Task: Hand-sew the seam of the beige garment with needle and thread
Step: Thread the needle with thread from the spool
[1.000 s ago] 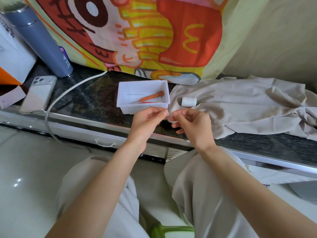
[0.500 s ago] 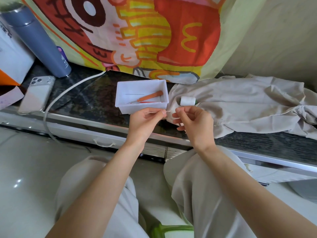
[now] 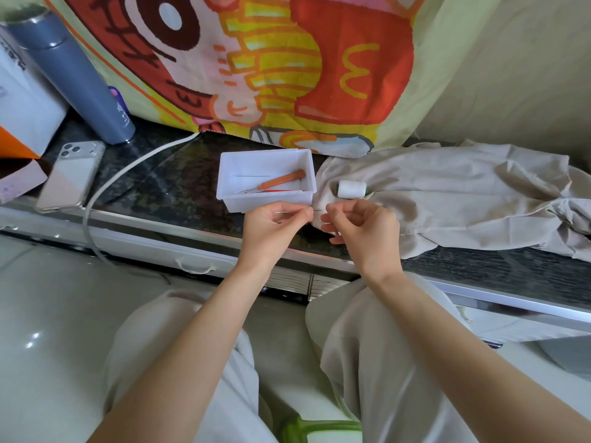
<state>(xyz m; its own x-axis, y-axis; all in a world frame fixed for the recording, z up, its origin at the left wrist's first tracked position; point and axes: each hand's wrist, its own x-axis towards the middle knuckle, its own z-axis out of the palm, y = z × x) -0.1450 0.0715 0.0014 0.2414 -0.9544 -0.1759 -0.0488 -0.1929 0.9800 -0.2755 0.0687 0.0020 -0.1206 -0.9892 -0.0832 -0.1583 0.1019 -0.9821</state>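
Surface: dark speckled stone counter (image 3: pixel 166 193), polished, with a bright metal strip along its near edge
Background: printed cloth (image 3: pixel 287 75) with a cartoon in red, yellow and orange hangs at the far side; plain beige wall (image 3: pixel 511 75) to the right
Floor: pale and glossy, with small glints at the near left
Beige garment (image 3: pixel 447 199): thin, matte woven cloth lying crumpled on the right of the counter; its left end reaches just beside the tray
Spool (image 3: pixel 351 189): small white cylinder of thread lying on its side on the garment's left end
Tray (image 3: pixel 265 199): white plastic, rectangular, shallow, at the counter's middle; inside lie an orange-handled tool (image 3: pixel 281 180) with a thin metal tip and a loose spare needle (image 3: pixel 252 176)
Far left: a slanting grey-blue flask (image 3: pixel 76 81), smooth and cylindrical; a white box (image 3: pixel 22 100); a phone (image 3: pixel 72 175) lying back up in a clear case; a white cable (image 3: pixel 128 167) curving over the counter edge
Left hand (image 3: pixel 271 228): fingers curled, thumb and forefinger pinching a fine steel needle (image 3: pixel 289 212) held level, just near of the tray
Right hand (image 3: pixel 364 228): close beside the left, thumb and forefinger pinching a hair-thin thread (image 3: pixel 320 210) at the needle's right end; the other fingers loosely curled over the garment's edge
Lap: pale, smooth trousers (image 3: pixel 367 346) on both knees below the counter
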